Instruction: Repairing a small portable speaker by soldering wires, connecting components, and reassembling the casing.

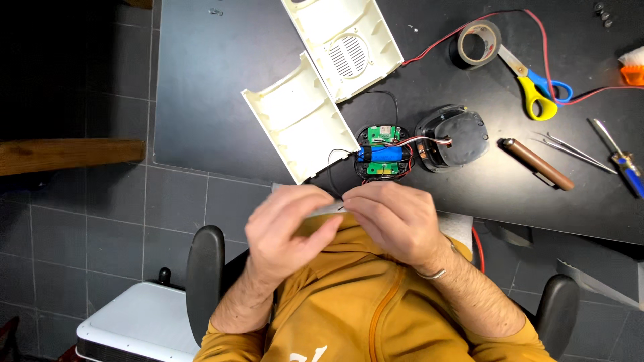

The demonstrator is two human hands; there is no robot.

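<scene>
My left hand (285, 231) and my right hand (396, 218) meet close to my chest, just off the front edge of the black table (221, 87). Together they pinch a small grey strip (325, 209) between their fingertips. Right beyond them on the table lies an opened round device: a green circuit board with a blue battery cell (382, 154) in a black shell, wired to a dark round cover (451, 137). Two cream plastic housing halves, one plain (298, 121) and one with a round grille (345, 43), lie to the left of it.
A tape roll (478, 41), yellow-and-blue scissors (537, 87), a brown pen-like tool (537, 164), tweezers (573, 149) and a blue screwdriver (620, 161) lie at the right. A red wire (443, 40) runs across the table. Chair armrests (203, 268) flank me; a white box (141, 328) stands on the floor.
</scene>
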